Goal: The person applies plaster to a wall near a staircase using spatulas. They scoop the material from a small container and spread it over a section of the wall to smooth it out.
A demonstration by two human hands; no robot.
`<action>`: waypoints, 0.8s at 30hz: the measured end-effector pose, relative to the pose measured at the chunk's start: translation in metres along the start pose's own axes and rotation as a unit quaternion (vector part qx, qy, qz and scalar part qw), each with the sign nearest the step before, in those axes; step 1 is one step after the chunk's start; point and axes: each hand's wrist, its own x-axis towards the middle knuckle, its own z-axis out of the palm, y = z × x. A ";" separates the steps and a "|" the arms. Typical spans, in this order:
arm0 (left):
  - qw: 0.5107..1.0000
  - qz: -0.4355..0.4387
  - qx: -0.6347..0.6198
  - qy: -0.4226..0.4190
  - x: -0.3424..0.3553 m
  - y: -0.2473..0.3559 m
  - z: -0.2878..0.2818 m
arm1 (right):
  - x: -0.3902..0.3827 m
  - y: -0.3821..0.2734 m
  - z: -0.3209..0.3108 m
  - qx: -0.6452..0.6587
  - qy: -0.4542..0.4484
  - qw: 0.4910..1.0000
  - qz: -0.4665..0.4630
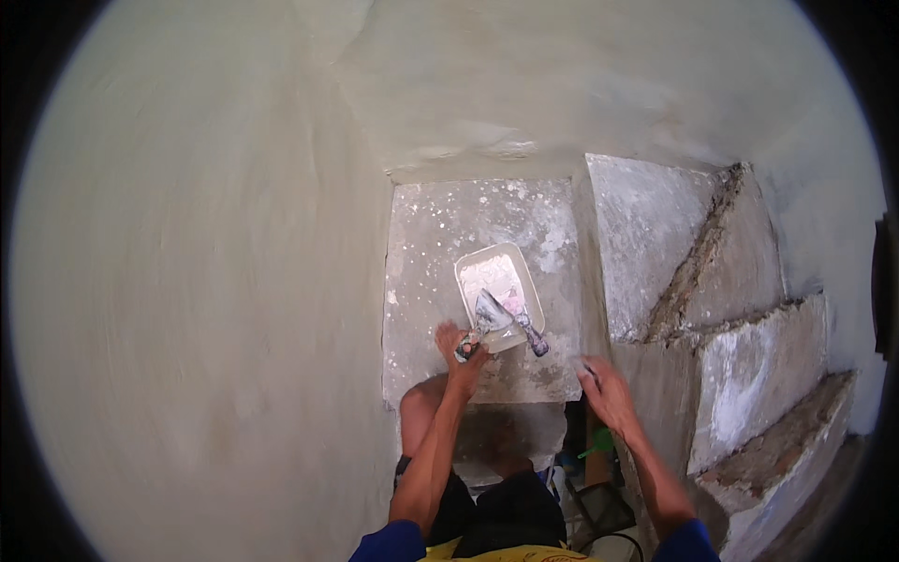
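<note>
Yellow garment (515, 554): marks present, illegible. Right hand (611, 393): fingers curled; whether gripping, cannot tell. Left hand (457, 356): closed around a trowel (491, 314), blade over the tray (508, 339) on the spattered surface (421, 234). White paste (491, 273) remains inside. Wall (206, 234) appears coated; step edges (698, 262) remain rough.

Head camera: one wide fisheye, facing down.
Seen from the wearer's head, fairly near above the tray (531, 284); forearms (438, 454) enter from the lower edge, concrete steps (763, 361) to the right.
</note>
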 end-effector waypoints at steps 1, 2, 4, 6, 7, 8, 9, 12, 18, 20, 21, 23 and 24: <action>0.929 0.184 0.321 -0.006 0.017 0.016 0.011 | 0.027 -0.018 -0.005 -0.003 0.001 1.000 0.001; 0.843 0.258 0.472 -0.022 0.030 0.029 0.021 | 0.053 -0.034 -0.009 -0.025 -0.007 1.000 -0.003; 0.830 0.284 0.478 -0.046 0.060 0.045 0.034 | 0.097 -0.053 -0.011 -0.047 -0.015 0.999 -0.007; 0.909 0.222 0.344 -0.082 0.088 0.060 0.046 | 0.142 -0.054 -0.006 -0.098 0.006 0.993 -0.066; 0.887 0.199 0.409 -0.085 0.099 0.064 0.048 | 0.169 -0.055 -0.004 -0.103 0.002 0.993 -0.064; 0.860 0.175 0.472 -0.088 0.114 0.066 0.054 | 0.196 -0.059 0.000 -0.138 0.009 0.989 -0.045; 0.860 0.170 0.474 -0.088 0.129 0.073 0.059 | 0.213 -0.066 0.005 -0.168 0.015 0.985 -0.024; 0.971 0.012 0.188 -0.150 0.177 0.087 0.076 | 0.261 -0.064 0.017 -0.171 -0.036 0.983 0.050; 0.981 -0.001 0.151 -0.121 0.257 0.078 0.098 | 0.353 0.002 0.063 -0.110 -0.059 0.983 0.132; 0.985 -0.027 0.116 -0.126 0.288 0.055 0.093 | 0.382 0.031 0.079 -0.094 -0.056 0.986 0.123; 0.985 -0.027 0.117 -0.123 0.308 0.034 0.086 | 0.400 0.054 0.092 -0.129 -0.049 0.985 0.104; 0.992 -0.081 0.073 -0.069 0.341 -0.004 0.071 | 0.428 0.090 0.112 -0.162 -0.042 0.983 0.081; 0.992 -0.079 0.071 -0.067 0.361 -0.024 0.063 | 0.445 0.112 0.122 -0.190 -0.048 0.980 0.045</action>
